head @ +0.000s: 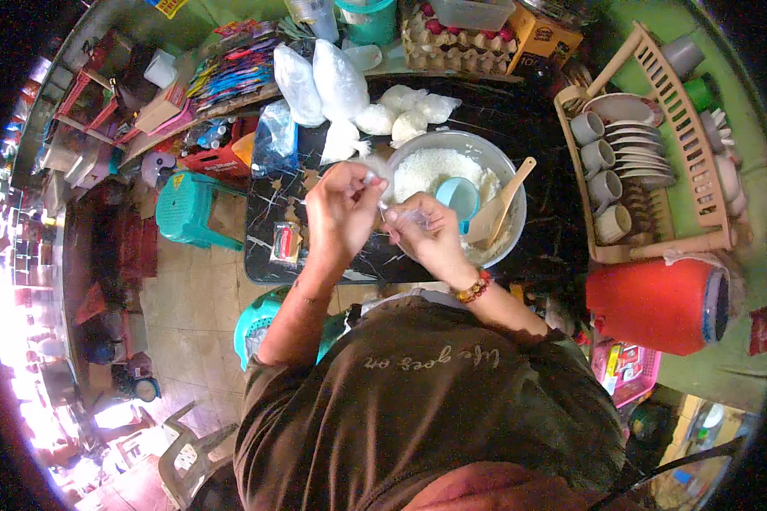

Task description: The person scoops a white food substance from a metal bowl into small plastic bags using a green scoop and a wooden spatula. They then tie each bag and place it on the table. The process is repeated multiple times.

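My left hand [340, 207] and my right hand [429, 237] are raised close together over the table, each pinching part of a thin clear plastic bag [415, 219]. A large metal bowl [518, 217] just beyond my right hand holds white granular or powdery food [434, 167]. In it lie a light blue plastic cup [458, 197] and a wooden paddle [511, 195]. Behind the bowl stand small knotted bags of white contents [410, 124] and taller filled bags [339, 76]. How much the pinched bag holds is hard to see.
A small packet [286, 243] and a blue plastic pack [275, 137] lie on the black marbled table [383, 260]. Egg trays [457, 54] stand at the back. At right are a dish rack [677, 128] and a red container [652, 306]. Green stools [188, 207] stand at left.
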The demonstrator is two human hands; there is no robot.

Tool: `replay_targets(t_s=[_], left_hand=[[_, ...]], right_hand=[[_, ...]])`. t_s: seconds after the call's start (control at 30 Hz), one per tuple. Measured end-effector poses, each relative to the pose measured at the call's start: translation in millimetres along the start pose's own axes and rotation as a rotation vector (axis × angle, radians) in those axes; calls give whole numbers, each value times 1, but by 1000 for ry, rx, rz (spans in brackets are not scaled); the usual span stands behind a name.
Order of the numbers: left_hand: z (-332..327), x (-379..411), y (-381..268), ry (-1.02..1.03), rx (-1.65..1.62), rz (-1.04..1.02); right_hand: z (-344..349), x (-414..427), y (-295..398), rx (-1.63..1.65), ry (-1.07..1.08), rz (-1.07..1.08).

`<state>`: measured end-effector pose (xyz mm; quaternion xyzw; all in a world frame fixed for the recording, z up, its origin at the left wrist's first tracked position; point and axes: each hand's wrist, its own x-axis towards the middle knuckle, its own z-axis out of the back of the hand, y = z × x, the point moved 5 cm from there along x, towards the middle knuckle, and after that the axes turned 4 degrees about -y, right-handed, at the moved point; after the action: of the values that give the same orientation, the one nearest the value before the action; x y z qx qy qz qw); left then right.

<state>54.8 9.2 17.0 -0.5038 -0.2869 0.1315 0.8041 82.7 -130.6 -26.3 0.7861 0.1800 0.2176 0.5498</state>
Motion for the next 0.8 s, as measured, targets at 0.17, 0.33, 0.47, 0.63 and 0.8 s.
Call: replay_targets(t_s=[0.17, 0.33, 0.47, 0.63, 0.8], left_hand=[[1, -25, 10, 318, -132, 18], [-9, -26, 20, 381, -170, -121], [-15, -29, 36, 341, -202, -53], [-20, -34, 54, 264, -194, 44], [-9, -29, 43, 219, -198, -4]], right_hand=[[13, 30, 40, -687, 40, 320], [22, 36, -10, 27, -89, -143], [25, 29, -45, 222, -303, -255], [19, 14, -38, -380, -365, -199], [7, 2, -26, -591, -262, 177]])
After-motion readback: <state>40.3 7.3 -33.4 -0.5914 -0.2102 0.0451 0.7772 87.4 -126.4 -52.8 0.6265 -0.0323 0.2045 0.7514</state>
